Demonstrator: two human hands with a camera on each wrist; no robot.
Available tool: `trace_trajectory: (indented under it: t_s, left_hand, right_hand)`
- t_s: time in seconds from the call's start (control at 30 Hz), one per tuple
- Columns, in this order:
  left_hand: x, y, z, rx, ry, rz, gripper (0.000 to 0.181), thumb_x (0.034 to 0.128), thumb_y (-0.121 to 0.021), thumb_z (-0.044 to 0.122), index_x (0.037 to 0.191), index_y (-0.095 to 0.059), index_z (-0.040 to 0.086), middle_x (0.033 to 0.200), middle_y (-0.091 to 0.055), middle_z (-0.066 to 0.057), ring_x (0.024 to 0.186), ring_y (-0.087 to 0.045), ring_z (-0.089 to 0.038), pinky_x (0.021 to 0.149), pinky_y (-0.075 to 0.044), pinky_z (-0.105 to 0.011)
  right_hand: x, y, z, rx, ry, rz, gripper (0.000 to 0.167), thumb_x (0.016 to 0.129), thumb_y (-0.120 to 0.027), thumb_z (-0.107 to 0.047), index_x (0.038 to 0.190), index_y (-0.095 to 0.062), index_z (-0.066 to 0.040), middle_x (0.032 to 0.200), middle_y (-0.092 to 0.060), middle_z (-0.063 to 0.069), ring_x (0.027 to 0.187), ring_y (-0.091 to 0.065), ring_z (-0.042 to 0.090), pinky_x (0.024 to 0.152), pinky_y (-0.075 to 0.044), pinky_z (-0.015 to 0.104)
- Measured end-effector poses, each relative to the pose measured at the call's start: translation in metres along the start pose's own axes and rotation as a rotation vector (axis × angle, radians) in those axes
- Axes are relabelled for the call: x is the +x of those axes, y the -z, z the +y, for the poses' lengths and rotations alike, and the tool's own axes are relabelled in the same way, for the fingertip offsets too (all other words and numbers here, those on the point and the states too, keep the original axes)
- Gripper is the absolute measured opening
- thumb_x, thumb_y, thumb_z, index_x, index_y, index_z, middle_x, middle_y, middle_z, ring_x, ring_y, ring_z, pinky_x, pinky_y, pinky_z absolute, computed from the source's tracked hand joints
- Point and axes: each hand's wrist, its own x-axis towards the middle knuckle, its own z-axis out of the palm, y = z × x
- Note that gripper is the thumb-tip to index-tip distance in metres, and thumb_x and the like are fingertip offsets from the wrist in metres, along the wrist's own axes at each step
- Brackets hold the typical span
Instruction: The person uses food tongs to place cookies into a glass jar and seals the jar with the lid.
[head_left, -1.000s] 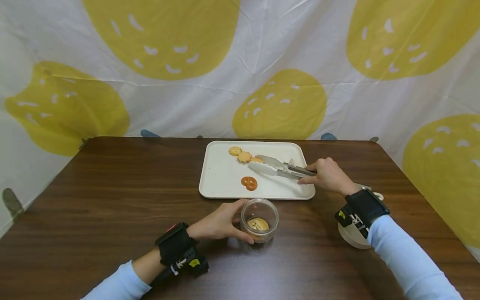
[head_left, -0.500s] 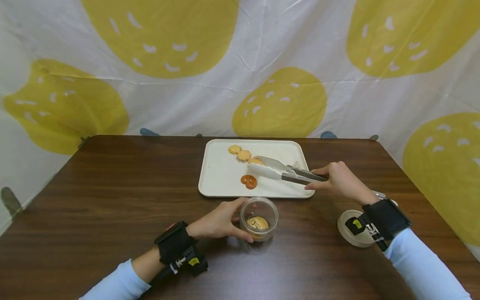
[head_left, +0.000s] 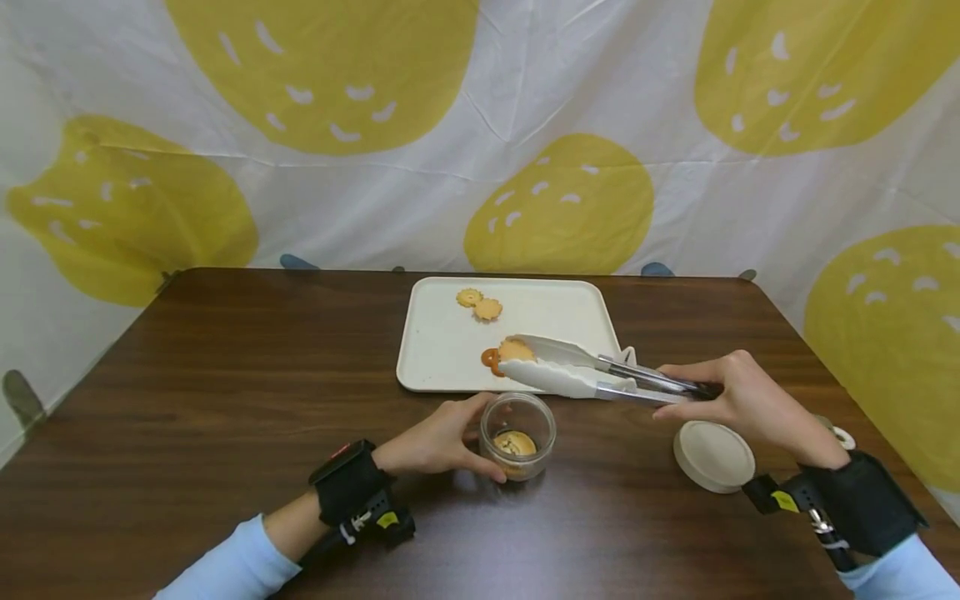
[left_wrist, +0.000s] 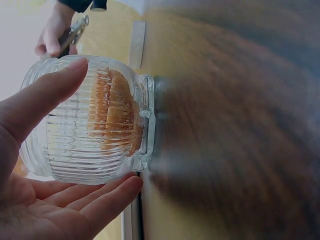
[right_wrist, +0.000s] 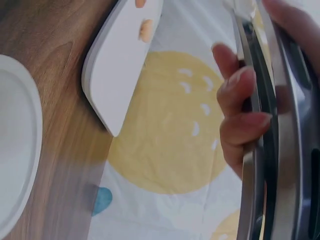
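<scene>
My left hand (head_left: 442, 440) grips a ribbed glass jar (head_left: 519, 425), thumb on one side and fingers on the other; several cookies (left_wrist: 117, 115) lie at its bottom. On the right, my right hand (head_left: 738, 400) holds metal tongs (head_left: 645, 380) with white tips, which pinch a round cookie (head_left: 516, 349) over the tray's front part. Partly covered by that cookie is a brown pretzel (head_left: 490, 360). Two scalloped cookies (head_left: 487, 309) lie farther back on the white tray (head_left: 438, 367). The right wrist view shows my fingers curled round the tong handles (right_wrist: 286, 150).
A round cream lid (head_left: 714, 457) lies on the brown table (head_left: 225, 358) to the right of the jar, beside my right forearm. A small metal and white piece (head_left: 842, 437) shows behind the right wrist. A lemon-patterned cloth (head_left: 360, 208) hangs behind the table.
My right hand and the tongs have moved toward me and to the right, drawing one cookie away from the other two. The left hand and jar have stayed in place.
</scene>
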Motion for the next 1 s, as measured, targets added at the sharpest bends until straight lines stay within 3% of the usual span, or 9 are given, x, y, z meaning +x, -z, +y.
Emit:
trace_trajectory:
  t_s: [0.23,0.37,0.7,1.0]
  left_hand:
    - [-0.001,0.0,0.004,0.013,0.044,0.005,0.078,0.0645,-0.08,0.015,0.128,-0.038,0.002,0.124,-0.049,-0.012,0.115,-0.046,-0.021,0.089,-0.045,-0.028]
    - [-0.001,0.0,0.004,0.012,0.045,0.005,0.076,0.0643,-0.08,0.015,0.127,-0.039,0.002,0.122,-0.05,-0.01,0.113,-0.047,-0.02,0.09,-0.044,-0.029]
    - [-0.001,0.0,0.004,-0.022,0.03,-0.001,0.074,0.0647,-0.079,0.013,0.127,-0.039,0.003,0.12,-0.051,-0.009,0.111,-0.048,-0.019,0.091,-0.043,-0.028]
    - [-0.001,-0.001,0.006,-0.015,0.034,-0.001,0.076,0.0647,-0.079,0.013,0.128,-0.039,0.003,0.121,-0.051,-0.01,0.112,-0.048,-0.02,0.09,-0.044,-0.03]
  right_hand:
    - [-0.016,0.002,-0.004,0.095,0.09,-0.095,0.043,0.07,-0.074,-0.021,0.105,-0.064,0.002,0.088,-0.068,0.006,0.054,-0.044,-0.003,0.044,-0.035,0.015]
    - [-0.018,-0.001,-0.005,0.123,0.13,-0.13,0.04,0.071,-0.073,-0.022,0.104,-0.065,-0.002,0.086,-0.068,0.003,0.058,-0.048,-0.002,0.046,-0.038,0.015]
    - [-0.016,-0.006,-0.007,0.126,0.152,-0.135,0.038,0.071,-0.073,-0.025,0.102,-0.066,-0.003,0.081,-0.067,-0.002,0.054,-0.044,-0.003,0.04,-0.032,0.013]
    - [-0.017,-0.006,-0.006,0.106,0.162,-0.131,0.037,0.071,-0.073,-0.026,0.101,-0.067,-0.006,0.082,-0.067,-0.003,0.058,-0.047,-0.003,0.043,-0.035,0.013]
